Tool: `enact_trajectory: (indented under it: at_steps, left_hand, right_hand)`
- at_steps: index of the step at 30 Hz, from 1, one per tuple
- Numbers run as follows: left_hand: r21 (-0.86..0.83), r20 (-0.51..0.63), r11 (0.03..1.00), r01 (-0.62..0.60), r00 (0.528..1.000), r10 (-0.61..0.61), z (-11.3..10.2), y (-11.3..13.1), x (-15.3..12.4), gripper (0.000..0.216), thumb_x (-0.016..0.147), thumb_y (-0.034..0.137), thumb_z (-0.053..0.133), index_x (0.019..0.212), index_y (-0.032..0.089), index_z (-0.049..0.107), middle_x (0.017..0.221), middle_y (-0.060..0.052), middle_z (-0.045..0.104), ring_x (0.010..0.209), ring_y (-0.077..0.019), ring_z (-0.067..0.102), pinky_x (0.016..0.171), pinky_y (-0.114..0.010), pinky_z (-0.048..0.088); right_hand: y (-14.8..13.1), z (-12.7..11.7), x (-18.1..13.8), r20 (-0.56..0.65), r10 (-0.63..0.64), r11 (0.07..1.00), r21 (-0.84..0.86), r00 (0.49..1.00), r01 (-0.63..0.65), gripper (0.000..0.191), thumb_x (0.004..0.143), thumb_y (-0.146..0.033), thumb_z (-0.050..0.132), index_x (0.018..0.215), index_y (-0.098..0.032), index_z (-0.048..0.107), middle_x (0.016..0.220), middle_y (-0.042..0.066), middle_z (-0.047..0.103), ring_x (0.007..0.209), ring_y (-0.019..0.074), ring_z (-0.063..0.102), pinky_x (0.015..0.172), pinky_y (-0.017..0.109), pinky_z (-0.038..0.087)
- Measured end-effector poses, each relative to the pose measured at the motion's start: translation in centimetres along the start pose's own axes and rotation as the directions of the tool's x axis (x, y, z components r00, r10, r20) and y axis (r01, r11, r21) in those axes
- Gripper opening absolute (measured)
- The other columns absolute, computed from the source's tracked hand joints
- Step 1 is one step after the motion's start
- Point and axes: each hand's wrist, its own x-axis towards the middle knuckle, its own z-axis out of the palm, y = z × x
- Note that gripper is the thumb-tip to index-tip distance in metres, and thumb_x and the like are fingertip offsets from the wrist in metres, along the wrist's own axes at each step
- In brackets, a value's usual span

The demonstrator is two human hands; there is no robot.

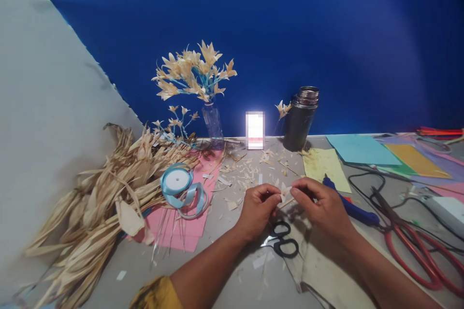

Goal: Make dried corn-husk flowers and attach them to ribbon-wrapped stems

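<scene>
Husk piece (284,192) — one, pinched by left hand (258,207), right hand (322,205); one black scissors (282,244) beneath.

A heap of dried husks (97,203) lies at the left beside a spool of blue ribbon (177,181) on pink paper (192,229), a vase of husk flowers (212,123), a lit phone (255,130) and a steel flask (300,120) stand by the blue wall (326,34), and red scissors (391,232) lie at the right.

Black scissors (283,242) lie beneath the left hand (258,208) and right hand (321,206), which pinch a husk scrap (285,192). A blue glue gun (353,210) sits just beside the right hand; red shears (416,256) and cables (377,188) block farther right. A husk pile (97,203) and ribbon spool (177,181) crowd the left. Bare tabletop (224,217) lies open between spool and left hand.
</scene>
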Motion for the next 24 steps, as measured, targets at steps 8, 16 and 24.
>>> enact_trajectory:
  at_steps: [8,16,24]
  left_hand:
    - [-0.072,0.028,0.995,0.063,0.998,-0.061,0.3,0.1,-0.3,0.032,0.067,0.029,0.080,0.095,0.015,0.078,0.073,-0.003,0.066,0.050,-0.0087,0.051,0.049,-0.023,0.040]
    - [-0.045,0.001,0.997,0.070,0.998,-0.070,0.1,-0.2,0.0,0.015,0.065,0.026,0.079,0.071,0.012,0.074,0.053,0.001,0.057,0.046,-0.0079,0.047,0.049,-0.023,0.035]
    - [-0.257,-0.101,0.951,0.171,0.974,-0.202,-0.3,-0.1,0.9,0.029,0.061,0.033,0.082,0.074,0.014,0.066,0.066,-0.003,0.067,0.040,-0.0049,0.044,0.042,-0.020,0.030]
  right_hand:
    - [-0.1,-0.2,0.2,-0.003,0.090,0.994,0.063,0.996,-0.090,0.026,0.087,-0.039,0.060,0.071,-0.020,0.067,0.068,0.001,0.064,0.065,0.0183,0.057,0.060,0.029,0.042]
    - [0.3,0.4,0.1,0.077,0.201,0.964,0.164,0.977,-0.211,0.033,0.086,-0.049,0.062,0.073,-0.020,0.069,0.068,0.002,0.065,0.064,0.0187,0.057,0.059,0.030,0.044]
    - [2.2,-1.5,6.6,0.200,0.181,0.927,-0.362,0.963,-0.099,0.033,0.088,-0.044,0.052,0.077,-0.020,0.070,0.071,0.003,0.071,0.065,0.0191,0.062,0.062,0.029,0.045]
